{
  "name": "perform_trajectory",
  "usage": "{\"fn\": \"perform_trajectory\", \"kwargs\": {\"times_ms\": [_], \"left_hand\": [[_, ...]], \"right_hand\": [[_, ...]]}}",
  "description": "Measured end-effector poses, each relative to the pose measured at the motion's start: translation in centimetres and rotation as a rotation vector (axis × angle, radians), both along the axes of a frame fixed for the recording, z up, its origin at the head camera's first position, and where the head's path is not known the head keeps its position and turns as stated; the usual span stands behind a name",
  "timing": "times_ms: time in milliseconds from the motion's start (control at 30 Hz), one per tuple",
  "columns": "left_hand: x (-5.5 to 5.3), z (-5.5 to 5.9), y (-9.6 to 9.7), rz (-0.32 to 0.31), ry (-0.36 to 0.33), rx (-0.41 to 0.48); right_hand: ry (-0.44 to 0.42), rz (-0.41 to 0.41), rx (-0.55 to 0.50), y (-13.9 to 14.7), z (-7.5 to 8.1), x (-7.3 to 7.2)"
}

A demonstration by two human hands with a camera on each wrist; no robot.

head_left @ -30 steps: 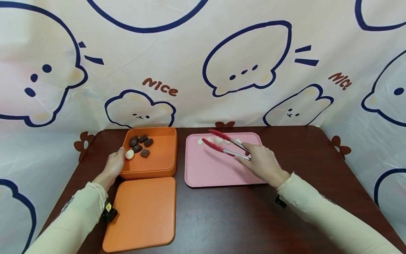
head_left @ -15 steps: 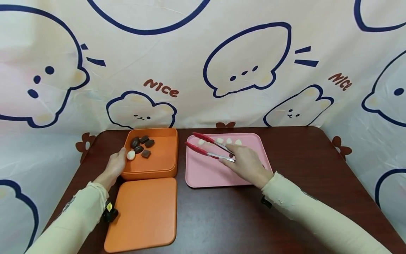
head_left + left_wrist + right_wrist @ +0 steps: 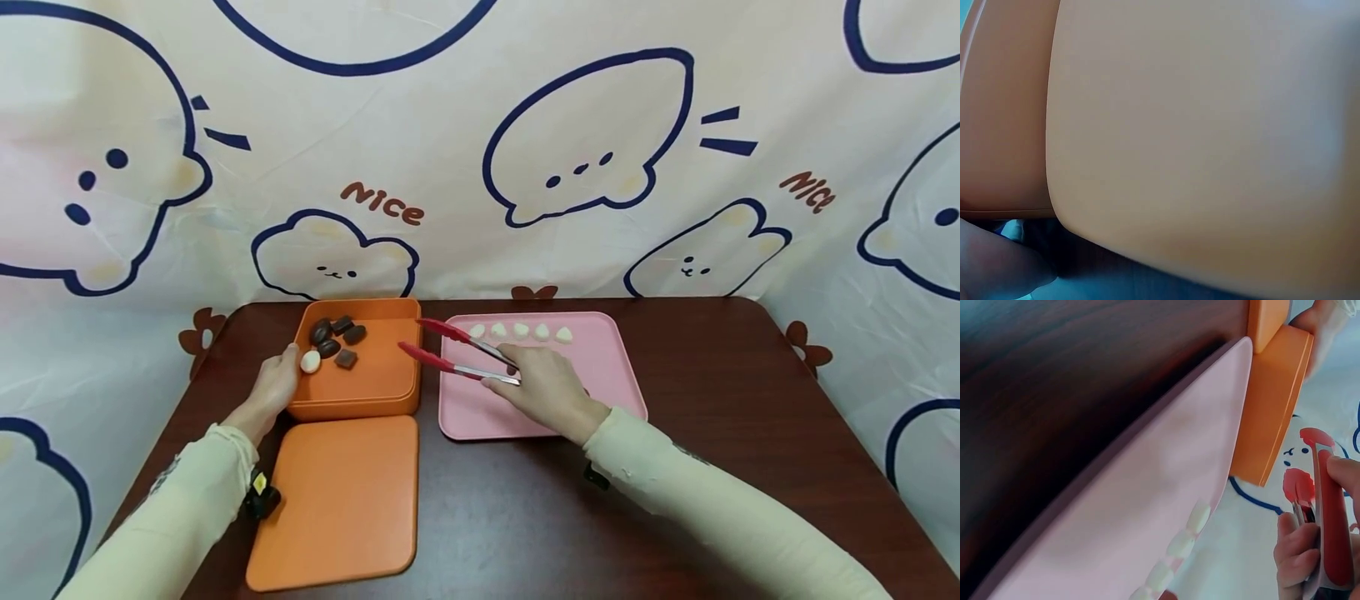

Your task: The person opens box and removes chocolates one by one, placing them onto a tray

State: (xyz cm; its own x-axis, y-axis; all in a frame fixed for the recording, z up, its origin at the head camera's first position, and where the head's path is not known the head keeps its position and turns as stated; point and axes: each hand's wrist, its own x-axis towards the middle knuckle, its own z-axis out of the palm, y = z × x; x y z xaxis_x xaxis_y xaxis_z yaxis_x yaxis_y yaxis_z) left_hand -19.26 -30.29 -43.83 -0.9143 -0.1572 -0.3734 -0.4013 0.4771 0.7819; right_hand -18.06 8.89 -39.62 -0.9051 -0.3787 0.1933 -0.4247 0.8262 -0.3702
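Observation:
My right hand (image 3: 540, 383) grips red-tipped metal tongs (image 3: 457, 350), their two tips apart with nothing visible between them. These tips overlap the right rim of an orange box (image 3: 375, 387) in the head view. At the box's left side my left hand (image 3: 272, 387) holds the wall near the rim. Dark brown chocolates (image 3: 327, 347) and one round white piece (image 3: 311, 361) lie in the left part of the box. Several small white pieces (image 3: 521, 332) form a row along the back of a pink tray (image 3: 480, 412), below and behind my right hand.
An orange lid (image 3: 337, 508) lies flat in front of the box, close to its front wall. The dark wooden table (image 3: 705, 367) extends to the right of the tray. A patterned cloth (image 3: 450, 125) hangs behind the table.
My right hand has moved left with the tongs, from over the tray's white pieces to the box's right rim. My left hand stays at the box.

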Motion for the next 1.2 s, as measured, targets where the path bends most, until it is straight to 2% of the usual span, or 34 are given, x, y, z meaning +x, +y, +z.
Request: {"fn": "perform_trajectory", "kwargs": {"times_ms": [300, 633, 1000, 1200], "left_hand": [[-0.1, 0.0, 0.0, 0.003, -0.007, 0.006], [0.0, -0.1, 0.1, -0.002, 0.004, 0.004], [0.0, -0.1, 0.2, 0.01, 0.038, -0.002], [-0.1, -0.1, 0.0, 0.009, 0.04, -0.002]], "right_hand": [[-0.083, 0.048, 0.009, -3.4, -0.1, -0.2], [-0.093, 0.131, 0.043, -6.2, 0.1, -0.5], [-0.101, 0.179, 0.165, -10.1, 1.5, -1.1], [-0.038, 0.211, 0.286, -12.2, 1.6, -1.3]]}}
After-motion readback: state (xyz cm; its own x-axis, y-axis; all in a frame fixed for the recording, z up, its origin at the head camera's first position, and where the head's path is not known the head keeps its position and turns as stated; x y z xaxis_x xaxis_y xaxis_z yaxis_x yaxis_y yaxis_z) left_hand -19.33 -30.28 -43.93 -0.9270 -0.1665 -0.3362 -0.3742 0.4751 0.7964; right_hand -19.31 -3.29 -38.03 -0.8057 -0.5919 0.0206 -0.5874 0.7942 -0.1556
